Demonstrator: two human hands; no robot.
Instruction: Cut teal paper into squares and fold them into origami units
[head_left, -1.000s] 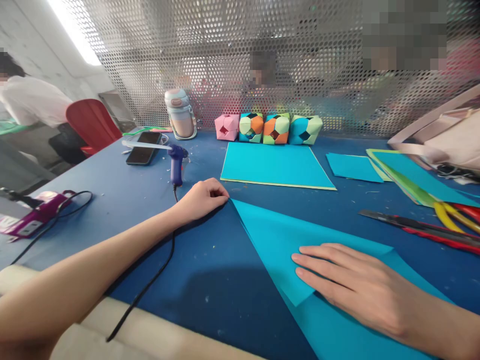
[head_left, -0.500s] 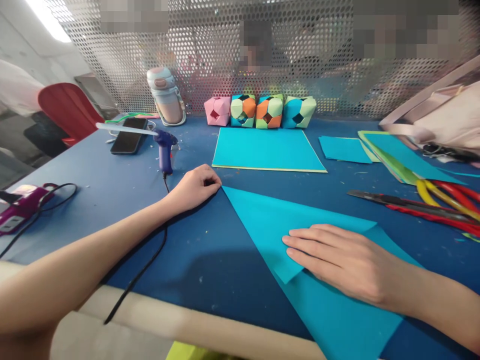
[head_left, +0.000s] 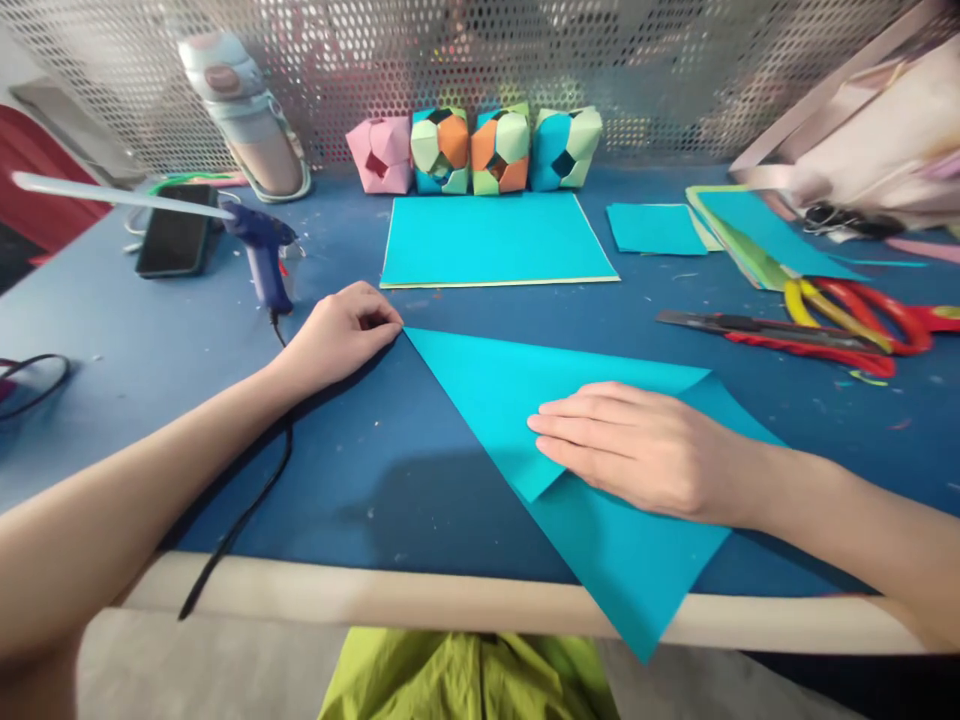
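Observation:
A folded sheet of blue paper (head_left: 480, 390) lies slantwise before me, one flap turned over and its lower corner jutting past the table's front edge. At its far left tip, my left hand (head_left: 349, 330) is closed, thumb and fingertips pinching the corner. My right hand (head_left: 622, 445) lies flat on the folded flap, fingers stretched out and pressing the paper down. A flat stack of blue sheets (head_left: 495, 240), with a pale edge under it, sits just beyond the paper. Near my left hand stands a purple glue gun (head_left: 262, 255) with a long white glue stick.
Several folded-paper balls (head_left: 491, 150) line the perforated metal screen (head_left: 660, 80). A bottle (head_left: 244, 120) and a phone (head_left: 178, 230) are at the back left. Right of me lie a utility knife (head_left: 780, 330), scissors (head_left: 862, 310), small blue squares (head_left: 656, 230) and a bag (head_left: 885, 150).
My view has tilted down, bringing the table's front edge and green clothing into sight. Both hands keep their places on the blue paper; the fold looks unchanged.

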